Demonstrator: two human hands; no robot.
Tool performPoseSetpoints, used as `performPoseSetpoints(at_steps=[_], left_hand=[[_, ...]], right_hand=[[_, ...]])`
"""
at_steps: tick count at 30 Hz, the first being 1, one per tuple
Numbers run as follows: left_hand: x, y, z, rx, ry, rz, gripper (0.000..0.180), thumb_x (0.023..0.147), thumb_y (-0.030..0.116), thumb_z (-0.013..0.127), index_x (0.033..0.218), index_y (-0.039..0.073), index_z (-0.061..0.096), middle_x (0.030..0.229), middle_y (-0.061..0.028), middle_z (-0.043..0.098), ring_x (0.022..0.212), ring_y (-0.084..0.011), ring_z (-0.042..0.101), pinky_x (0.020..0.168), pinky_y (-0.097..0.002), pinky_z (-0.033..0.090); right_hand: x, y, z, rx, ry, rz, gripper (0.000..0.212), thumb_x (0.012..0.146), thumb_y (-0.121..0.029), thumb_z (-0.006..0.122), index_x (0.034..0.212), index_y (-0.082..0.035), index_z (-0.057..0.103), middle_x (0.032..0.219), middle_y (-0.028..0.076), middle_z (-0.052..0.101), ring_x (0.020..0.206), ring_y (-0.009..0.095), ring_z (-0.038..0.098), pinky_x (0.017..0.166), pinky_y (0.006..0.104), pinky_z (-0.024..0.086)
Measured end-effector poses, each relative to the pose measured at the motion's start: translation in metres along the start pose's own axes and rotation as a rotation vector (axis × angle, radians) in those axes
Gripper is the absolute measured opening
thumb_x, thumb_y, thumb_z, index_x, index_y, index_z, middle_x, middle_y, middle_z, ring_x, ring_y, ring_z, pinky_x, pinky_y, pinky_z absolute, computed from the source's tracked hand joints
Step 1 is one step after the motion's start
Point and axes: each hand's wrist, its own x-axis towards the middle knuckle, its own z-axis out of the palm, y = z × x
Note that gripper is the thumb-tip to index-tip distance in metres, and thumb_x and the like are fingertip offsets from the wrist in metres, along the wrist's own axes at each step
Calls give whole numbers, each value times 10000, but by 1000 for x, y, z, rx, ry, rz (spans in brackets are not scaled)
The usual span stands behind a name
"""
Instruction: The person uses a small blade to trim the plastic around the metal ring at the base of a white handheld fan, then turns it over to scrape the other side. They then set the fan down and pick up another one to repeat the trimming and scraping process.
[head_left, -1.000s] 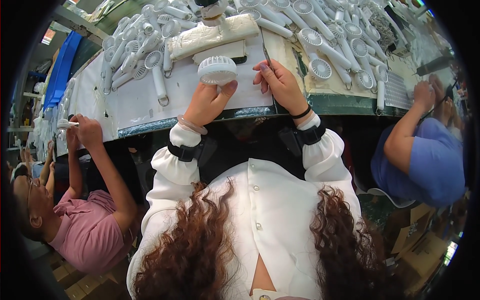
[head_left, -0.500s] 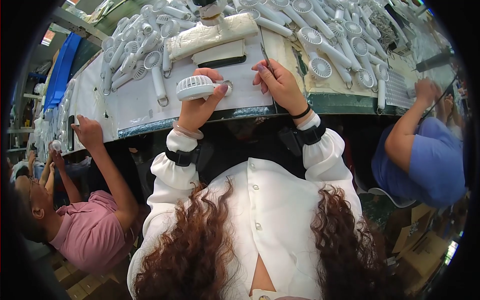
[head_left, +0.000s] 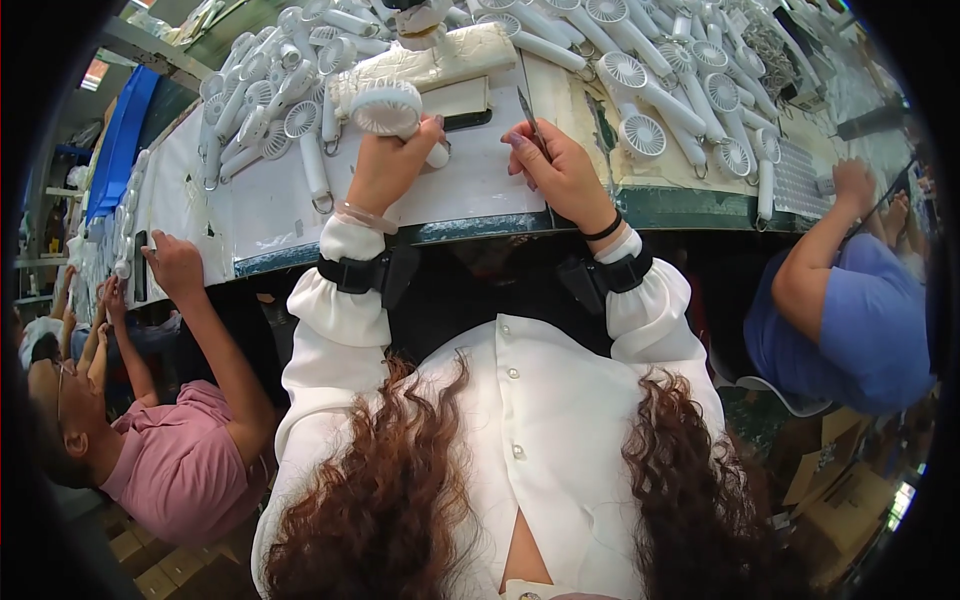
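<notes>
My left hand (head_left: 385, 165) is closed around a white handheld fan (head_left: 386, 108), its round slatted head up and the short handle end showing past my thumb. The fan is above the table, in front of the cream wrapped pad. In my right hand (head_left: 560, 170) a slim pointed metal tool (head_left: 527, 106), perhaps tweezers, is gripped between thumb and fingers, its tip pointing away from me. The tool is apart from the fan. A flat black object (head_left: 468, 119) lies between the hands, by the pad.
White handheld fans (head_left: 302, 120) are heaped at the left, and more fans (head_left: 640, 130) lie at the far right. The cream pad (head_left: 440, 58) rests at the back. A person in pink (head_left: 190, 450) sits to my left, one in blue (head_left: 850, 320) to my right.
My left hand has moved up and away from me with the fan, whose head has tilted and now sits over the pad. My right hand keeps the tool almost in place.
</notes>
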Motion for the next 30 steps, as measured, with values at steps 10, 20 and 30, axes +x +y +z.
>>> performPoseSetpoints(at_steps=[10, 20, 30], left_hand=[[0, 11, 9, 350, 8, 43, 375, 933, 375, 643, 838, 20, 718, 721, -97, 699, 672, -225, 656, 656, -345, 500], [-12, 14, 16, 352, -44, 29, 385, 941, 375, 635, 795, 25, 704, 712, -99, 689, 668, -255, 646, 643, -355, 494], [-6, 6, 19, 416, -30, 81, 427, 938, 417, 618, 797, 26, 714, 710, -121, 699, 665, -309, 669, 640, -383, 504]], right_hand=[[-2, -2, 3, -18, 0, -18, 196, 1016, -201, 588, 1100, -26, 611, 850, 8, 639, 748, 60, 598, 667, 207, 471], [-4, -5, 1, -71, -15, -15, 192, 998, -180, 613, 1089, -10, 608, 890, 17, 642, 770, 73, 610, 701, 215, 492], [-2, -7, 2, -70, 1, -10, 189, 997, -179, 615, 1077, -8, 606, 871, 13, 633, 761, 68, 597, 706, 216, 495]])
